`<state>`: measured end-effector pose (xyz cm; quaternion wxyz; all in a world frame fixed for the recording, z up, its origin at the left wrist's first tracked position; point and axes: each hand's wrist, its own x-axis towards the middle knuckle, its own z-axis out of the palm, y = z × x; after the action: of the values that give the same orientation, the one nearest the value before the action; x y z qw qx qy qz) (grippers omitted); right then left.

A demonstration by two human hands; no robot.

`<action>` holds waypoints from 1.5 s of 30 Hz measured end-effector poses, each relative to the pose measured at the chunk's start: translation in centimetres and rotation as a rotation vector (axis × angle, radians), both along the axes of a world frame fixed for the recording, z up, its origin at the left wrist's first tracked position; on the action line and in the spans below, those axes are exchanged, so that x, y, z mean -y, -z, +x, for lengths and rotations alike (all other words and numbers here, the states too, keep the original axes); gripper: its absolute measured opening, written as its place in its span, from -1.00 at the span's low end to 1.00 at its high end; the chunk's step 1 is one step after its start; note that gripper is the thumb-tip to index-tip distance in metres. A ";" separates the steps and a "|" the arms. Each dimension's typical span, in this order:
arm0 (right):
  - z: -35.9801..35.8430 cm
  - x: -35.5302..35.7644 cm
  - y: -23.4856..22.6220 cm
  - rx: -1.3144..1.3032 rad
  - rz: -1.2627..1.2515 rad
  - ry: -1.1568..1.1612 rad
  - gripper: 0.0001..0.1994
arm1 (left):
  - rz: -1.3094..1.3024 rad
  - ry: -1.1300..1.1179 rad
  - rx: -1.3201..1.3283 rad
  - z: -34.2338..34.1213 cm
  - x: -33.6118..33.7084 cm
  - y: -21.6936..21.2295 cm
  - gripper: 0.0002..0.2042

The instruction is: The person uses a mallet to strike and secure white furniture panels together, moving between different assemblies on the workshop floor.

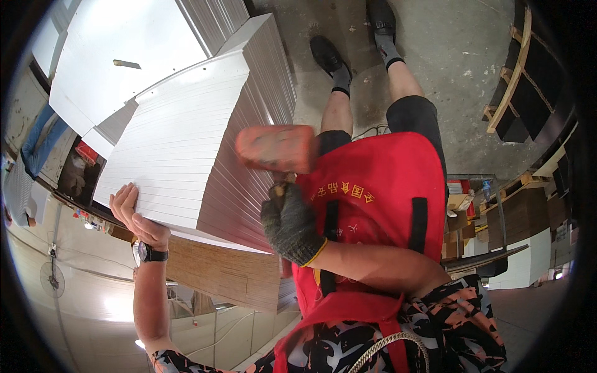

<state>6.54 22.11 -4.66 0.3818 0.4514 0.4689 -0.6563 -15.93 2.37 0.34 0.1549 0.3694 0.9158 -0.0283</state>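
A tall stack of thin white sheets (177,130), their edges showing as many fine lines, stands in front of me on the left. My left hand (140,217), bare and with a watch at the wrist, rests on the stack's edge, fingers stretched out and slightly bent. In a dark grey knitted glove, my right hand (289,224) is closed around the short handle of a mallet. The orange-red mallet head (277,148) is smeared by motion beside the stack's side face; whether it touches the sheets I cannot tell.
More white sheets (124,37) lie beyond the stack, with a small object (127,64) on top. A brown board (217,270) adjoins the stack. Wooden pallets (519,81) stand at the right. Another person (37,149) is at the far left.
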 end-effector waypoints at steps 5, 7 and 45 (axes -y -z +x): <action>1.5 2.2 0.3 0.012 0.064 0.104 -0.73 | -0.017 -0.003 -0.004 0.1 -0.2 0.0 -0.54; 1.6 2.0 -0.3 -0.028 0.055 0.276 -0.73 | -0.020 0.001 -0.007 0.1 -0.4 -0.1 -0.54; 0.2 1.8 4.4 -0.068 0.176 0.186 -0.65 | -0.016 -0.013 -0.004 0.1 -0.5 -0.2 -0.54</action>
<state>6.73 20.31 -9.02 0.2619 0.5021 0.4936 -0.6600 -15.80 2.88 0.55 0.1564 0.3622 0.9182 -0.0352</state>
